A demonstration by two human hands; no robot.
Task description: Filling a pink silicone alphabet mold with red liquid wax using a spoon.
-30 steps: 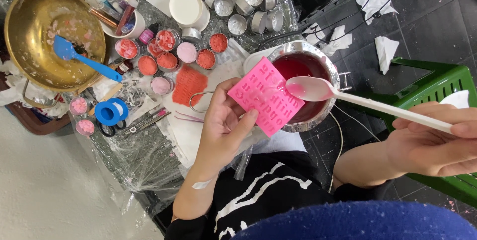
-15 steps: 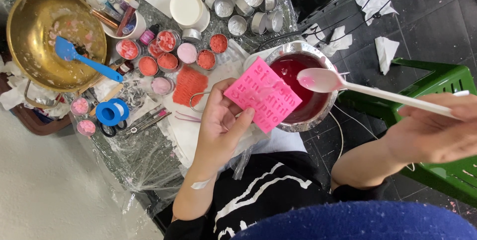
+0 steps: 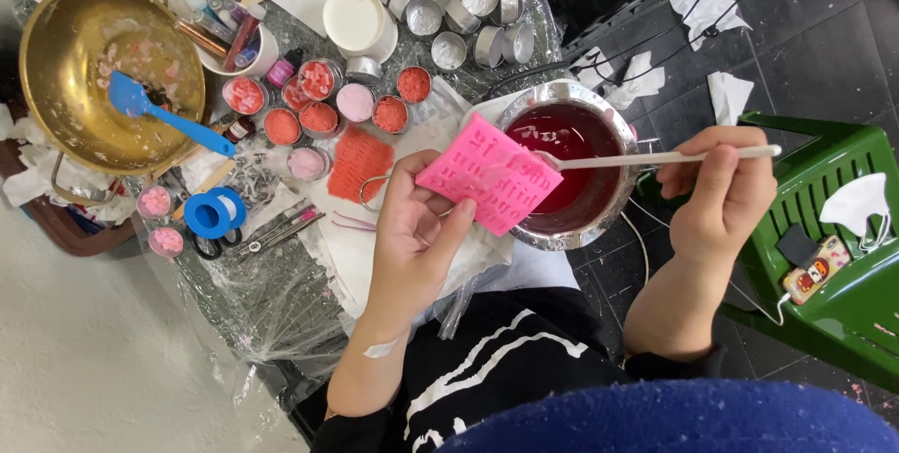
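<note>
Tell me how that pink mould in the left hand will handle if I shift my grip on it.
The pink mould looks like a thin rubbery sheet, so probably floppy and light; the left hand supports it from below. Its lower edge hangs over the steel bowl of red liquid, and the spoon in the right hand meets it, so it may get wet and slippery.

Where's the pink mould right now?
In the head view, centre: the left hand holds the pink mould over the near-left rim of the steel bowl of red liquid, beside the spoon.
</note>
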